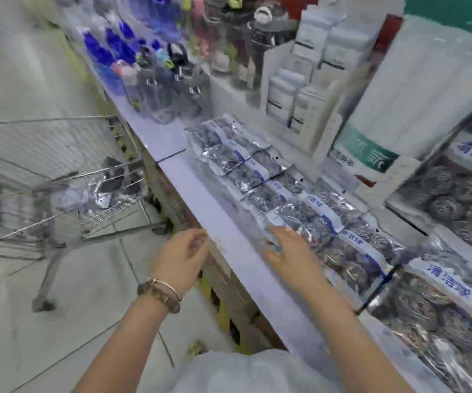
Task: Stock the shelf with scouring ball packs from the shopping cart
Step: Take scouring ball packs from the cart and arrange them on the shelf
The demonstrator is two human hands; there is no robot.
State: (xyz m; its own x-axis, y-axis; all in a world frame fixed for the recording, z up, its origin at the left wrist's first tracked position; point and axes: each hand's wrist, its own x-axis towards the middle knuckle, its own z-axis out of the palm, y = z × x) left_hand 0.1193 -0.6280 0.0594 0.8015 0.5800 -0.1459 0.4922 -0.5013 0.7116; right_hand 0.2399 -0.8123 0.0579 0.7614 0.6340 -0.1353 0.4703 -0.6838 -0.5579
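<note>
In the head view, I stand in front of the shelf (218,199), and a long row of scouring ball packs (257,171) lies on it, one partly over the other, running from near the water bottles (166,89) toward me. My right hand (291,248) is at the near part of this row. Its fingers are straight and spread, and the fingertips seem to touch one pack; the picture is blurred there, so I cannot say whether they press it. My left hand (182,251) hangs just above the front edge of the shelf, with the fingers loosely bent and nothing in them. A bracelet (161,290) sits on that wrist.

The shopping cart (59,171) stands to my left, near the shelf but apart from it. At its bottom I see a few silver packs in the cart (107,188); how many, I cannot count.

I judge that a large part of the work is done, because the row is already long. What is left is to take the packs from the cart and lay them on the shelf. Behind the row stand white boxes (294,89).
</note>
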